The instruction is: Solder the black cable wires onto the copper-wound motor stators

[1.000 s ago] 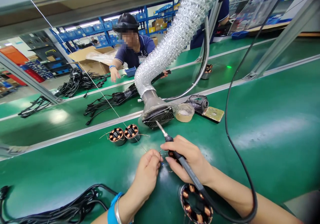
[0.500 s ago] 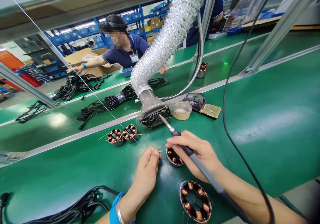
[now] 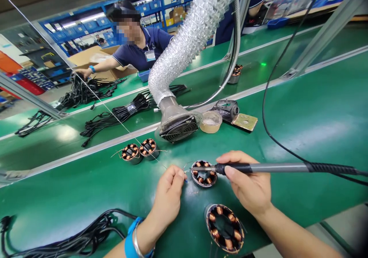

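My right hand [image 3: 249, 181] grips a soldering iron [image 3: 264, 168] held nearly level, its tip pointing left over a copper-wound motor stator [image 3: 204, 173]. The tip is close to thin wire ends at my left hand [image 3: 169, 191]; whether they touch I cannot tell. Thumb and forefinger of my left hand pinch the thin wires [image 3: 185, 171], and a bit of blue shows below the fingertips. Solder wire [image 3: 112, 112] runs down from the upper left to that same pinch. Nearer me, to the right, lies a larger-looking stator [image 3: 225, 229].
Two more stators [image 3: 140, 150] stand left of a fume extractor hood [image 3: 179, 125] on a silver duct. Right of it are a round tub [image 3: 211, 121] and a soldering iron stand [image 3: 230, 112]. Black cables [image 3: 83, 237] lie at lower left. A co-worker [image 3: 140, 47] handles cables across the bench.
The soldering iron has swung from pointing up at the hood to nearly level, its tip now by the wire ends. My left hand has barely moved. The co-worker's outstretched hand is now on the cables.
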A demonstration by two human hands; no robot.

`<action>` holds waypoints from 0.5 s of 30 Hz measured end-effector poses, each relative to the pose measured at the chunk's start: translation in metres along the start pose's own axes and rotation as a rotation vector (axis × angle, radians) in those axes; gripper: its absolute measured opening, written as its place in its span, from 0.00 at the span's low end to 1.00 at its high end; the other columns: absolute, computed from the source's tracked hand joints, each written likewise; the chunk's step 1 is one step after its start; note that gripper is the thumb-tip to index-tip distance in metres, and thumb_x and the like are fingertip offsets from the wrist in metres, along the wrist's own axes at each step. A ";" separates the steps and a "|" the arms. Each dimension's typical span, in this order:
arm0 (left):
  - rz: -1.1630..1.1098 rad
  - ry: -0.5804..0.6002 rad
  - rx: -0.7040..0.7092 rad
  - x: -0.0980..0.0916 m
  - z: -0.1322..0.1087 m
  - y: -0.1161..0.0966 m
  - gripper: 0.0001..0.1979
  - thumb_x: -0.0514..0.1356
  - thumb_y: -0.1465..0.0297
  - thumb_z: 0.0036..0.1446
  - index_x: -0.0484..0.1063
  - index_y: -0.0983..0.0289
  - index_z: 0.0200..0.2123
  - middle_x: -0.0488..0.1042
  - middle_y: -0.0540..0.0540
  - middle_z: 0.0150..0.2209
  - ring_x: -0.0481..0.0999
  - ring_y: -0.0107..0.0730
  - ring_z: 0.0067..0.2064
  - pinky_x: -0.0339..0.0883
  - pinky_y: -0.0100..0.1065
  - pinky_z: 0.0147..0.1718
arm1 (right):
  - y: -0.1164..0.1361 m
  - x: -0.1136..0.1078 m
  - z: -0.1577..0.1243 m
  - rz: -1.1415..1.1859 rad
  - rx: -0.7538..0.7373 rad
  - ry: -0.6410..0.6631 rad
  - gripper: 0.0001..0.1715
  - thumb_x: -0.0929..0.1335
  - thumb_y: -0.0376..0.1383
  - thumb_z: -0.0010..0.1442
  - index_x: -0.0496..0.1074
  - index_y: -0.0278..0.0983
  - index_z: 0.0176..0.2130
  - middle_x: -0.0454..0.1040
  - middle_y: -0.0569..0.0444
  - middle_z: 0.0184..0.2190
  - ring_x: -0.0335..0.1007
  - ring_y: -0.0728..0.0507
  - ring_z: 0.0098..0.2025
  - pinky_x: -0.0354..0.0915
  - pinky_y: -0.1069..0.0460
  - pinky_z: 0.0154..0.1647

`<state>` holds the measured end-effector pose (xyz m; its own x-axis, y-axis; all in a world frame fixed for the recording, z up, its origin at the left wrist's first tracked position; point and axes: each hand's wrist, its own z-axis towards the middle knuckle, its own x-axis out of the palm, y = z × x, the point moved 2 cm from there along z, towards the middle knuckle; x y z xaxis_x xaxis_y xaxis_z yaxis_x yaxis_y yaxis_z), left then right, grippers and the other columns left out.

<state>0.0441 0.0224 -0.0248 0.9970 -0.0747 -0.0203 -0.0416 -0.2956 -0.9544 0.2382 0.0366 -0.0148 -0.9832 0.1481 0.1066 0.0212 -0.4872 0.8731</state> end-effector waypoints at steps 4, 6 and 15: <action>0.015 0.006 0.013 0.001 0.000 -0.002 0.18 0.59 0.52 0.58 0.66 0.61 0.29 0.48 0.41 0.18 0.47 0.25 0.21 0.43 0.28 0.20 | 0.001 0.000 0.001 0.017 0.039 -0.012 0.06 0.70 0.38 0.58 0.77 0.38 0.34 0.75 0.52 0.28 0.71 0.45 0.28 0.68 0.52 0.27; 0.027 0.008 0.018 0.001 0.000 -0.002 0.18 0.58 0.52 0.58 0.66 0.61 0.29 0.47 0.41 0.18 0.46 0.25 0.21 0.43 0.28 0.20 | 0.002 0.001 0.000 0.032 0.036 0.001 0.06 0.70 0.38 0.59 0.77 0.39 0.34 0.75 0.53 0.28 0.71 0.45 0.29 0.68 0.52 0.27; 0.122 0.007 0.067 0.000 -0.001 0.000 0.16 0.54 0.55 0.63 0.64 0.61 0.30 0.47 0.40 0.18 0.45 0.23 0.19 0.41 0.28 0.19 | -0.001 0.003 -0.004 0.040 0.044 0.061 0.05 0.69 0.35 0.60 0.77 0.40 0.37 0.73 0.54 0.29 0.68 0.47 0.28 0.65 0.53 0.28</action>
<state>0.0438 0.0218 -0.0249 0.9843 -0.1129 -0.1355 -0.1578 -0.2200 -0.9627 0.2349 0.0337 -0.0170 -0.9906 0.0764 0.1135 0.0669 -0.4532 0.8889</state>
